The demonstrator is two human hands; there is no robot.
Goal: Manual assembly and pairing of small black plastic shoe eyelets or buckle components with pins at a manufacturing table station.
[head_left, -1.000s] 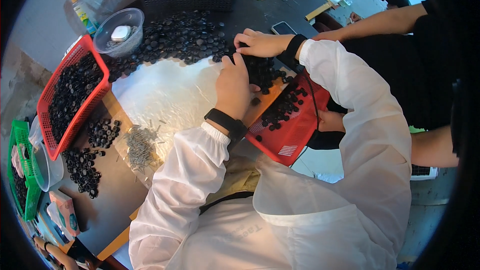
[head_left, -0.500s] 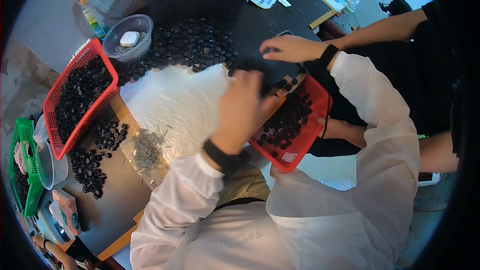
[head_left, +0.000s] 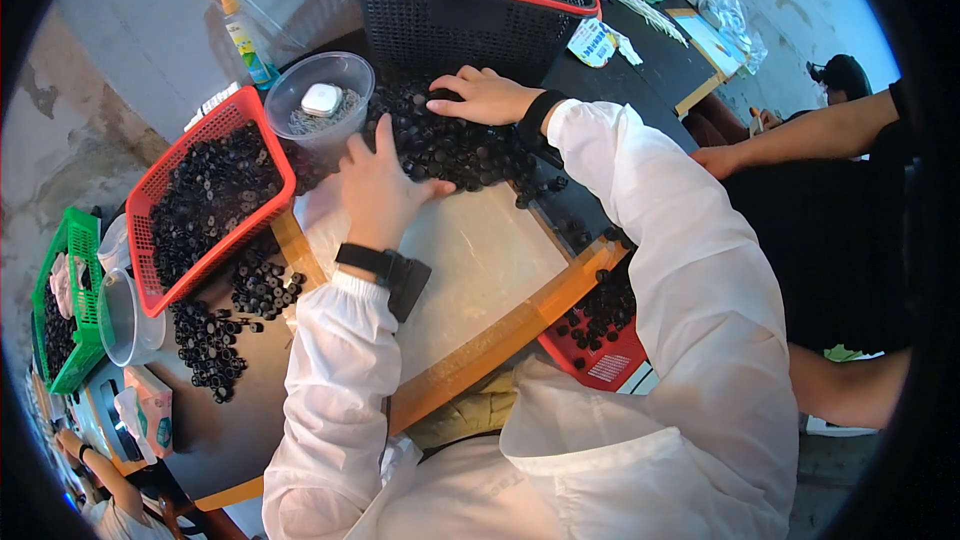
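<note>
A heap of small round black caps point(head_left: 480, 152) lies on the table in front of me. My left hand point(head_left: 380, 192) is at its near left side, fingers spread, palm over the corner of a pale plastic-covered sheet point(head_left: 490, 250). My right hand point(head_left: 485, 97) reaches over the far side of the heap, its fingers stretched and apart, touching the caps. Neither hand grips anything that I can see. Below my right forearm, a red basket point(head_left: 610, 358) holding more black caps stands at the table's edge, partly hidden by my sleeve.
Left of the heap are a clear bowl point(head_left: 352, 122) with small grey pins and a red basket point(head_left: 283, 158) full of black parts. A black basket point(head_left: 450, 35) stands behind. A spray bottle point(head_left: 243, 38) is at the back left. Another person's arm point(head_left: 820, 132) is at right.
Both hands have moved left and away from the near red basket to the heap of caps. The view has shifted, showing more of the black basket. The grey pins on the table are now hidden.
</note>
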